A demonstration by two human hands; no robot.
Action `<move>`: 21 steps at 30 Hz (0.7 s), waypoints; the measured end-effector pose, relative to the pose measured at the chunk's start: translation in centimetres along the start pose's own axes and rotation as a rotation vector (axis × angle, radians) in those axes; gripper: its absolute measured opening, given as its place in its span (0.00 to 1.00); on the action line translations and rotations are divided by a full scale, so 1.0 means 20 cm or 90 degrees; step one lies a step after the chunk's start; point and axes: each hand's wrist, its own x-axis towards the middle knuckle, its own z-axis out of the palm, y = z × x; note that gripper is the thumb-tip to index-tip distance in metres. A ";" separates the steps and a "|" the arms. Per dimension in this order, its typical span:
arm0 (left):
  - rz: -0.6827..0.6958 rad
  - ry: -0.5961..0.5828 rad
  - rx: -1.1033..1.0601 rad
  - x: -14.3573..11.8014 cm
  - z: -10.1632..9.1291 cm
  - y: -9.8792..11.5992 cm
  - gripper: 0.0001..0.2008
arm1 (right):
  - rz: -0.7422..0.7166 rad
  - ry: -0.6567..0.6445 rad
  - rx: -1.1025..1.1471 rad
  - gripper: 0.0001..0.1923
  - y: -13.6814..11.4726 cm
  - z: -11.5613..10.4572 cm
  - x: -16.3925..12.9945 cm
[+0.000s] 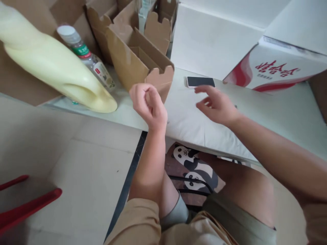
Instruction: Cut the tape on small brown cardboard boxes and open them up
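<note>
The right hand (pixel 216 106), thumb and forefinger apart, is just beside the phone (pixel 201 81); the left hand (pixel 150 104), loosely fisted, is left of the phone.

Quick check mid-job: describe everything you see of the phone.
The phone is a flat rectangle with a dark, unlit screen and a thin pale rim. It lies screen up on the pale tabletop, long side running roughly left to right in view. The right hand is at its near edge; whether they touch is unclear.
</note>
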 end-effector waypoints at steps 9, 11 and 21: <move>0.019 0.065 -0.023 0.07 0.02 -0.07 0.08 | -0.105 0.040 -0.240 0.12 -0.38 0.23 0.44; 0.030 0.091 -0.016 0.08 0.01 -0.08 0.08 | -0.128 0.067 -0.251 0.07 -0.33 0.19 0.39; -0.072 -0.173 -0.079 0.05 0.06 -0.06 0.18 | -0.255 0.213 -0.182 0.16 -0.11 -0.09 -0.55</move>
